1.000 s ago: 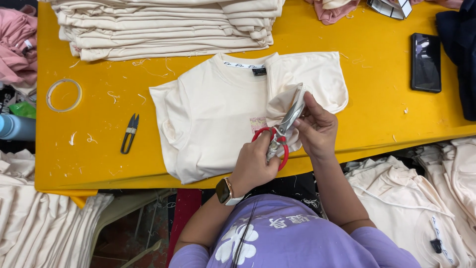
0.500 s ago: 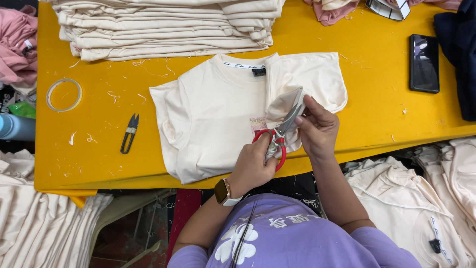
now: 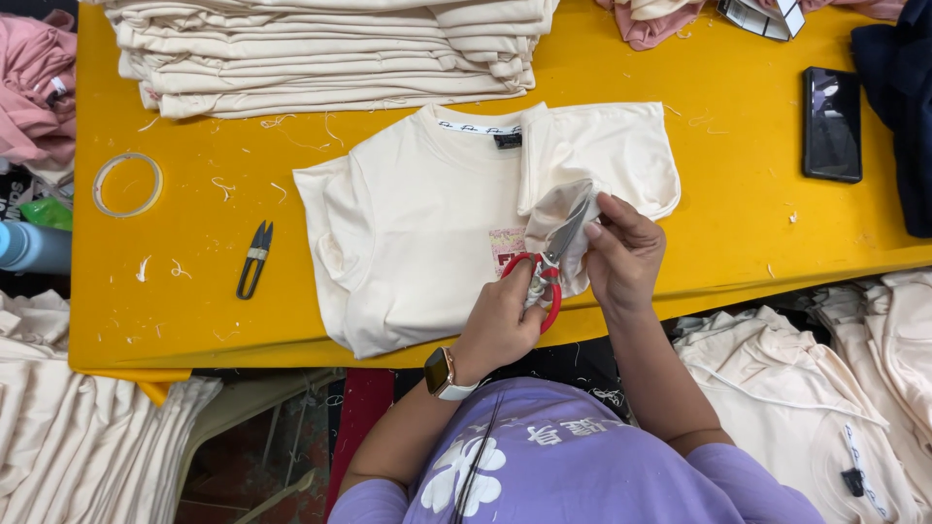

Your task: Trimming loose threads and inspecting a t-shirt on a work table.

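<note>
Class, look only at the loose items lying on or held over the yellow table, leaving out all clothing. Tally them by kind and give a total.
Red-handled scissors, held in the left hand: 1
Black thread snips: 1
Clear tape ring: 1
Black phone: 1
Total: 4

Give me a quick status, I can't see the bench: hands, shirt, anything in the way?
Left hand gripping red-handled scissors. Right hand pinching cream T-shirt fabric at blades. Small black snips lie apart, nothing blocking.

top: lilac short-sleeved tee (image 3: 582,466) | print: white flower, lettering | left wrist: 1 smartwatch (image 3: 442,374), band seemingly white
</note>
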